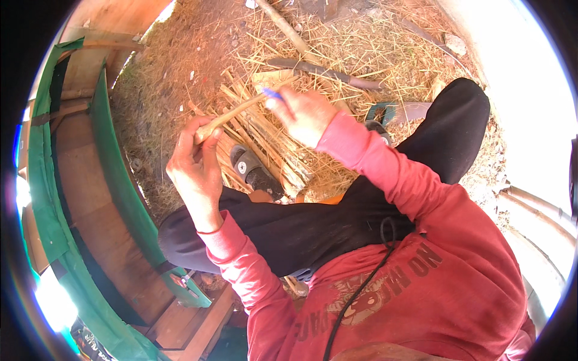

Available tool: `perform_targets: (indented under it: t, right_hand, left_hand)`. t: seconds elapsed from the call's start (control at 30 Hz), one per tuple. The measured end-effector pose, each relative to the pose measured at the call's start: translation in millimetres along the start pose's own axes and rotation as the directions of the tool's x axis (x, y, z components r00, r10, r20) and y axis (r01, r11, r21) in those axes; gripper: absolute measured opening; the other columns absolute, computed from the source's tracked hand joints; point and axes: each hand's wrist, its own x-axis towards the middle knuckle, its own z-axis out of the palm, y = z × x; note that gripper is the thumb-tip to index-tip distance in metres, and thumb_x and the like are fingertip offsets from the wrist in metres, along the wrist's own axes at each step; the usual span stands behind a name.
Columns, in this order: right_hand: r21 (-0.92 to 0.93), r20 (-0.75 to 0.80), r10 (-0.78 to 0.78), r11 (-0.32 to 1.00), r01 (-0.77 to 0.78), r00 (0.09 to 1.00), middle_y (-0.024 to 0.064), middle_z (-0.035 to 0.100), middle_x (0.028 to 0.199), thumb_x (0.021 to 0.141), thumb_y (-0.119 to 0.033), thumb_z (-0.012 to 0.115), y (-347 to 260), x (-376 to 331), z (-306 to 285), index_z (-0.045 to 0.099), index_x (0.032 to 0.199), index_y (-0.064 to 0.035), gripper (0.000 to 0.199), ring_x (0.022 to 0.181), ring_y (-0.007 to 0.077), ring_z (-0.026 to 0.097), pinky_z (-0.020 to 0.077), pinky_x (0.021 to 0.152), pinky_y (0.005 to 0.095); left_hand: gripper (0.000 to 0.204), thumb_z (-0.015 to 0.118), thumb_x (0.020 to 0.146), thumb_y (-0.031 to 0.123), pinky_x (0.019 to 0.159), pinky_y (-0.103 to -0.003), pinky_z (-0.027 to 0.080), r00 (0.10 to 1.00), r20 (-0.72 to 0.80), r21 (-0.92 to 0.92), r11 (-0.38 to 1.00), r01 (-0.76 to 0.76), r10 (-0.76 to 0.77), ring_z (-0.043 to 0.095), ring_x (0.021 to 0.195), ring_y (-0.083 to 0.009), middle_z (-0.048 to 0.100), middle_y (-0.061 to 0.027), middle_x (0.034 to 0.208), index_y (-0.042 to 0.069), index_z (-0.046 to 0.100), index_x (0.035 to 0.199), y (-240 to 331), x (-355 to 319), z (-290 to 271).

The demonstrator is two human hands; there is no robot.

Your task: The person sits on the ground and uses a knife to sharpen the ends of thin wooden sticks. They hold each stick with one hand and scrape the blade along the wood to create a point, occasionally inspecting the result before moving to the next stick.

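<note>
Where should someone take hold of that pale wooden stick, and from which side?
Probably by the thick end, coming from the left, as the left hand does: the pale wooden stick widens there, while its thinner length slants up and right toward the right hand.

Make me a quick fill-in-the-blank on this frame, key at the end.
1. The thicker end of the pale stick is in the person's ____ hand.
2. The visible part of the small object in the right hand is coloured ____.
3. The person's trousers are ____ in colour.
4. The green-edged wooden structure is on the person's ____ side.

Missing words: left; blue; black; left.
</note>
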Motion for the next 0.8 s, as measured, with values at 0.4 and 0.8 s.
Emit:
perform_targets:
  t: [0.4,0.8]
  right_hand:
    - [0.056,-0.178,-0.141,0.987,0.153,0.974,0.0208,0.060,0.060,0.099,-0.025,0.055,7,-17,54,0.057,0.106,-0.0016,0.025,0.056,0.0418,0.064,0.0498,0.048,0.0490]
    - [-0.174,-0.191,-0.312,0.944,0.281,0.931,0.0231,0.064,0.068,0.100,-0.028,0.052,39,-7,60,0.060,0.106,0.0002,0.029,0.062,0.0417,0.065,0.0527,0.054,0.0498]
  left_hand:
    - [0.025,0.070,0.084,-0.001,0.062,-0.029,0.054,0.987,0.016,0.053,0.986,-0.157,0.157,0.065,0.070,-0.0124,0.068,-0.0060,0.084,0.009,0.068,0.106,3,-5,5]
    - [0.021,0.071,0.087,0.003,0.063,-0.027,0.054,0.991,0.013,-0.074,0.989,-0.131,0.132,0.063,0.067,-0.0096,0.072,-0.0076,0.083,0.007,0.068,0.107,-8,-1,3]
